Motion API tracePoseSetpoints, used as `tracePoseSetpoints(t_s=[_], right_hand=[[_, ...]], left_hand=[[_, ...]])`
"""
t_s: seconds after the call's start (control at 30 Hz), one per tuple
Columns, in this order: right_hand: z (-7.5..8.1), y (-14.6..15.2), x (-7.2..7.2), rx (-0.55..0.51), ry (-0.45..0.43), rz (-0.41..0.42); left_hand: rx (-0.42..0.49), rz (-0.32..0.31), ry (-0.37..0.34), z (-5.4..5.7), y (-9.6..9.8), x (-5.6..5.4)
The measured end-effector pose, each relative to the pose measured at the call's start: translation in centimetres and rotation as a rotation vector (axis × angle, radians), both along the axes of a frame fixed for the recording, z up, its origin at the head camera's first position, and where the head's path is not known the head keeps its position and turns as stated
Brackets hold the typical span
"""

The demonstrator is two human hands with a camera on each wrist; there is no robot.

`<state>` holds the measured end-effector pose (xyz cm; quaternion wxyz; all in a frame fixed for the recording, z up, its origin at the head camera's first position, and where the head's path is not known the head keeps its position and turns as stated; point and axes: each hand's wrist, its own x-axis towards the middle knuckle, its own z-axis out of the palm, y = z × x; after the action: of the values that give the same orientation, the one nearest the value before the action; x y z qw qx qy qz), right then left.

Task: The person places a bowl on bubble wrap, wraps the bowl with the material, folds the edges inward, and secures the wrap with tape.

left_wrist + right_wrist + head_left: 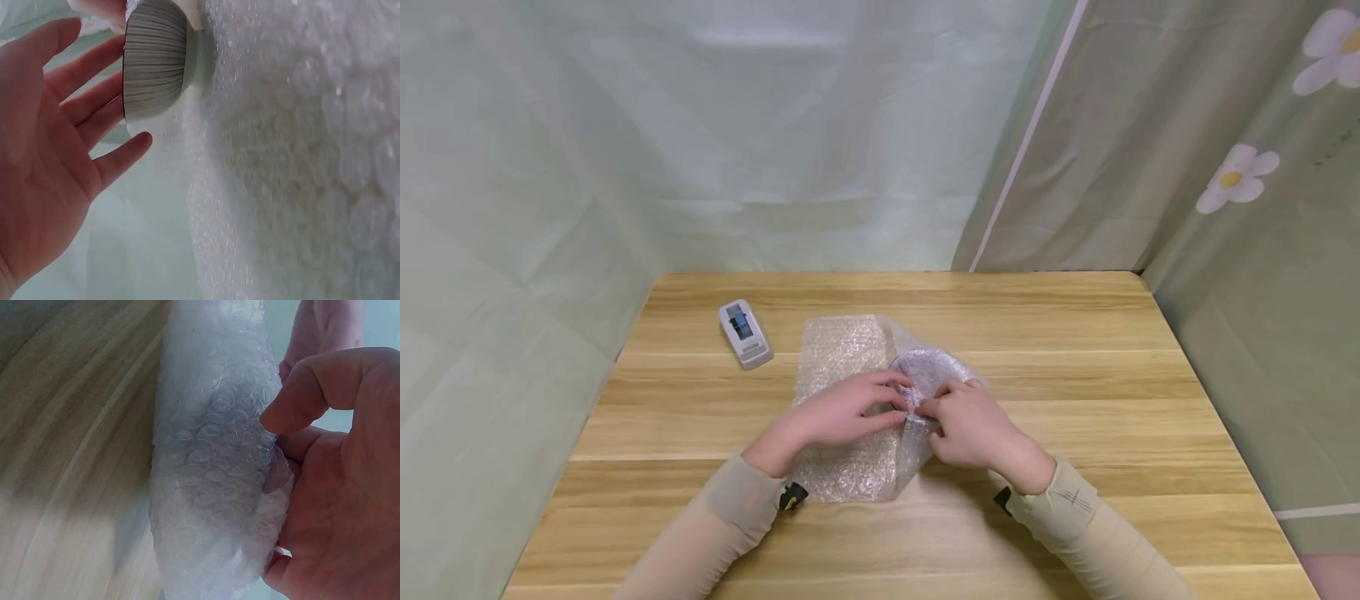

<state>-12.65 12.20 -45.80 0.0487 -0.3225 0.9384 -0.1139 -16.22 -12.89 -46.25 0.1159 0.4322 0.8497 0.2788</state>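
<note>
A bowl (156, 62) with fine dark stripes on its outside stands on a sheet of bubble wrap (842, 346). The wrap's right side is folded up over the bowl, so from the head view the bowl is mostly hidden. My left hand (850, 408) has its fingers extended and rests them at the bowl's rim; in the left wrist view the palm stays away from it. From the right, my right hand (977, 429) pinches the folded edge of the wrap between thumb and fingers, also seen in the right wrist view, where the wrap (206, 456) bulges round the bowl.
A small white oblong case (746, 335) with a dark window lies at the back left of the wooden table (1075, 350). Pale curtains (850, 150) hang behind and on both sides of the table.
</note>
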Motion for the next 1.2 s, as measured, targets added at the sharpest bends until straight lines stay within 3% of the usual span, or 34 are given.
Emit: tracePoseSetpoints(t_s=[0.13, 0.3, 0.47, 0.6, 0.8, 1.0, 1.2], right_hand=[[0.0, 0.0, 0.0, -0.005, 0.003, -0.004], [0.0, 0.0, 0.0, -0.012, 0.012, -0.007], [0.1, 0.0, -0.1, -0.02, 0.013, -0.017], [0.1, 0.0, -0.1, -0.019, 0.02, -0.022], [0.0, 0.0, -0.2, -0.027, 0.026, -0.031], [0.0, 0.0, -0.4, -0.031, 0.022, -0.029], [-0.1, -0.1, -0.4, -0.034, 0.014, -0.029]], left_hand=[[0.118, 0.106, -0.025, 0.2, -0.7, -0.5], [0.215, 0.359, 0.008, 0.2, -2.2, -1.7], [0.156, 0.649, -0.028, -0.2, -3.9, -3.6], [0.092, 0.79, -0.049, -0.9, -5.0, -5.4], [-0.018, 0.888, -0.075, -1.9, -5.9, -7.4], [-0.104, 0.907, -0.108, -2.6, -6.0, -8.8], [-0.136, 0.946, -0.169, -3.0, -6.1, -9.4]])
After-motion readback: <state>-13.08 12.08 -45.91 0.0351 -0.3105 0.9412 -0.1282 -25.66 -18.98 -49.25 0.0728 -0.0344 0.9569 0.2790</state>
